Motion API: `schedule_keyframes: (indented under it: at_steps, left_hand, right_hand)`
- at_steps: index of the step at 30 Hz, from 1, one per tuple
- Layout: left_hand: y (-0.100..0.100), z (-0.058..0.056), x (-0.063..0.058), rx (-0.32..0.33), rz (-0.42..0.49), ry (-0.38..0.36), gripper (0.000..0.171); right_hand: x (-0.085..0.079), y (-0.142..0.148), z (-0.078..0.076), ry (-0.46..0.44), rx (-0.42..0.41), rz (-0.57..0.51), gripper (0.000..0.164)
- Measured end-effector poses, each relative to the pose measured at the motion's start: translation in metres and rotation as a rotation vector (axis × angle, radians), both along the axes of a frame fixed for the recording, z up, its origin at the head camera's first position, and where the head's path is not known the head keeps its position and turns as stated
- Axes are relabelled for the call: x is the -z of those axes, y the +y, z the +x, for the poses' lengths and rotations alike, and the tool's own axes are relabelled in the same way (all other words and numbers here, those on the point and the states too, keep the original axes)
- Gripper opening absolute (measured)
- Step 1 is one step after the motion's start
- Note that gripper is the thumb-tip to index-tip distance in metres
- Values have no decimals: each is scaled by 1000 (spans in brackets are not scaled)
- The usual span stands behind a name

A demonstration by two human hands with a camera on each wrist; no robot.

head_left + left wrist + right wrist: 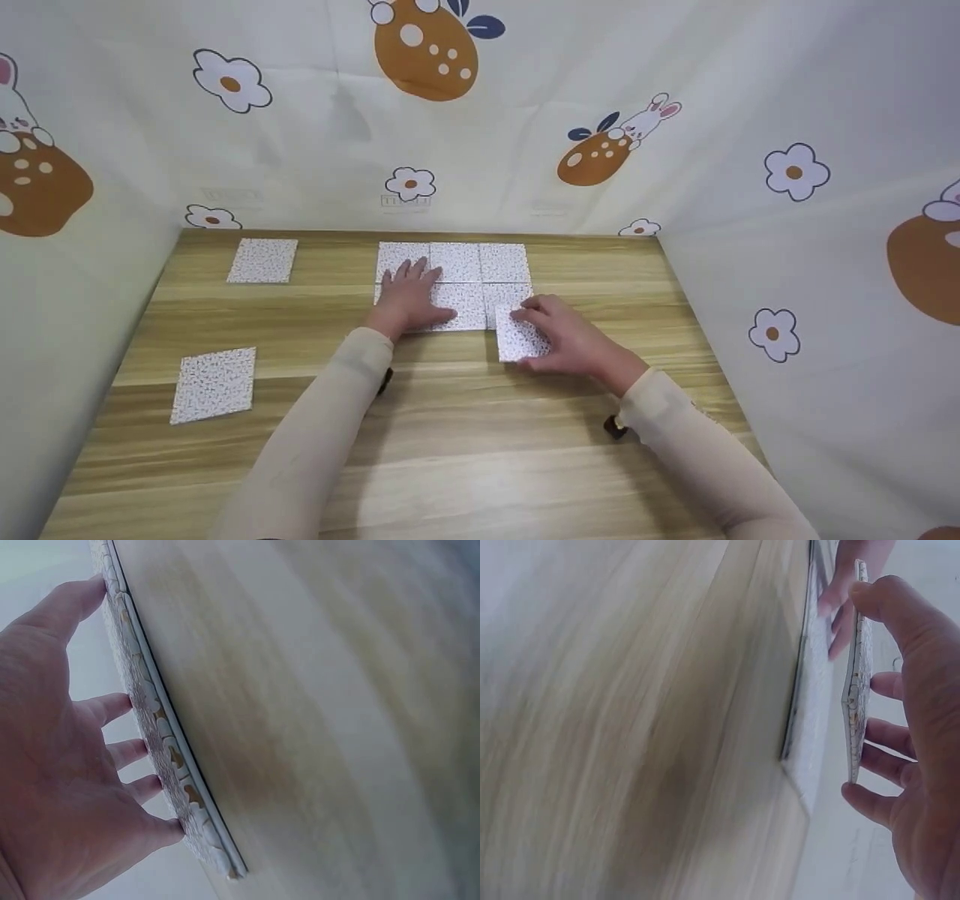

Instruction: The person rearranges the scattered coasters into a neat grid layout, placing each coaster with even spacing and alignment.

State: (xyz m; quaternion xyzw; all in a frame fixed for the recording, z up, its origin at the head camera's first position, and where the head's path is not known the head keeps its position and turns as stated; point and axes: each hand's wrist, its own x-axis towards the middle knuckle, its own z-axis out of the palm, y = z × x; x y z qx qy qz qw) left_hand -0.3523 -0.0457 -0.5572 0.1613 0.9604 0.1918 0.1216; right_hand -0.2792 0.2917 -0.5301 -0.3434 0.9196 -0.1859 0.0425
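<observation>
Speckled white square tiles lie edge to edge in a block near the far side of the wooden table. My left hand is spread over the block's left part, fingertips touching its top; the left wrist view shows the tiles' layered edge beneath the fingers. My right hand holds another speckled tile by its edges between thumb and fingers. That tile overlaps the block's near right corner in the head view. In the right wrist view the held tile stands apart from the block.
One loose speckled tile lies at the far left of the table, and another lies nearer on the left. Printed fabric walls with flowers and rabbits border the table at the back and both sides.
</observation>
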Motion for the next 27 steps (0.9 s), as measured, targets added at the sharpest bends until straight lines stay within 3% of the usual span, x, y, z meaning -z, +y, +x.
schedule_keyframes:
  at_steps: [8, 17, 27]
  left_hand:
    - [0, 1, 0, 3, 7, 11, 98]
    - [1, 2, -1, 4, -1, 13, 97]
    - [0, 1, 3, 1, 15, 8, 98]
  right_hand:
    - [1, -3, 5, 43, -40, 11, 85]
    - [15, -6, 15, 15, -1, 83, 90]
    - [27, -6, 16, 57, -42, 113, 88]
